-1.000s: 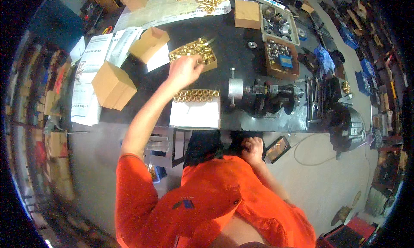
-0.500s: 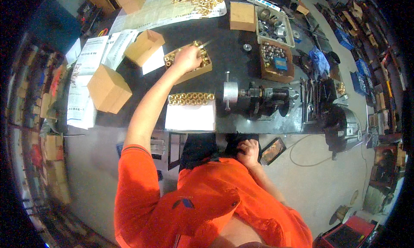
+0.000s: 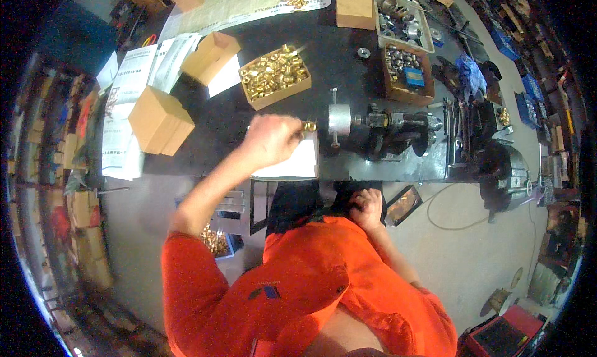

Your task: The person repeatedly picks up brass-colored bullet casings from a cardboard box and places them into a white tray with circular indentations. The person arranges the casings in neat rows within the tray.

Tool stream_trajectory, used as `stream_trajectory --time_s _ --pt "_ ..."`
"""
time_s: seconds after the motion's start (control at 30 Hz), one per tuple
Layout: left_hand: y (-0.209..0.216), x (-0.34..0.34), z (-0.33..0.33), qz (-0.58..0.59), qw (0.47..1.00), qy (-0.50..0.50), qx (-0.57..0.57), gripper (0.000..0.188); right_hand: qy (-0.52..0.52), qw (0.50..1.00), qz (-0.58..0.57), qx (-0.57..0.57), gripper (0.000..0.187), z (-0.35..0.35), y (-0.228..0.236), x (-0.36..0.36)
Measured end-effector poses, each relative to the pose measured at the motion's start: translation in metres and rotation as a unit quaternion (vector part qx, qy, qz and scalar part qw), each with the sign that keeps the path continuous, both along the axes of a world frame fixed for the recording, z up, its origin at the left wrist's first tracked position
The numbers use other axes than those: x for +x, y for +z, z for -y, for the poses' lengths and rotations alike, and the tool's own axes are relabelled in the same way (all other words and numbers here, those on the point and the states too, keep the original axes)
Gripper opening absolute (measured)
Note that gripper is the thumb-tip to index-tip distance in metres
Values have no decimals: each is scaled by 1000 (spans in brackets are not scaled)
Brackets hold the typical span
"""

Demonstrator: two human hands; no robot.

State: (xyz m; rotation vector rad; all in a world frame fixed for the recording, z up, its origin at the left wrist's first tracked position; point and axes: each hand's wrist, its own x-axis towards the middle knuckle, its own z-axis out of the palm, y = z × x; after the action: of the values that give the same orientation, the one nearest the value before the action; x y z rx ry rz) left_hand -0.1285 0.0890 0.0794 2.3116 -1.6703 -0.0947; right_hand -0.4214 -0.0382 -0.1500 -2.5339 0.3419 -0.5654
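My left hand (image 3: 272,137) is closed over the white box (image 3: 301,162) at the table's near edge, knuckles up. It covers most of the rows of brass fittings in that box; only the right-end fittings (image 3: 309,128) show beside my fingertips. Whatever my fingers hold is hidden. Beyond it stands an open cardboard box (image 3: 281,98) heaped with loose brass fittings (image 3: 273,70). My right hand (image 3: 367,208) rests on my thigh below the table, fingers curled, with nothing visible in it.
A metal fixture with a cylindrical head (image 3: 339,119) lies right of the white box. Cardboard boxes (image 3: 160,122) sit at left by newspaper (image 3: 124,133). At right are a carton of metal parts (image 3: 407,96), wrenches (image 3: 457,130) and a dark machine (image 3: 504,180).
My left hand has left the cardboard box of loose fittings and come nearer, over the rows in the white box. My right hand stays on my thigh. The whole view has shifted slightly.
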Motion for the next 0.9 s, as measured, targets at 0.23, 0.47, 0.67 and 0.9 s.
stream_trajectory --time_s 0.23,0.47,0.67,0.9 --pt "-35 -28 4 48 996 11 74 25 -1 1000 17 1 28 2 -4 -2" --pt "-30 -29 15 55 992 57 95 24 -7 1000 9 1 26 1 2 1" --pt "-32 -24 15 43 996 46 63 23 -1 1000 3 11 26 1 0 0" --pt "-35 -29 17 34 996 49 72 22 -7 1000 7 10 26 0 1 1"
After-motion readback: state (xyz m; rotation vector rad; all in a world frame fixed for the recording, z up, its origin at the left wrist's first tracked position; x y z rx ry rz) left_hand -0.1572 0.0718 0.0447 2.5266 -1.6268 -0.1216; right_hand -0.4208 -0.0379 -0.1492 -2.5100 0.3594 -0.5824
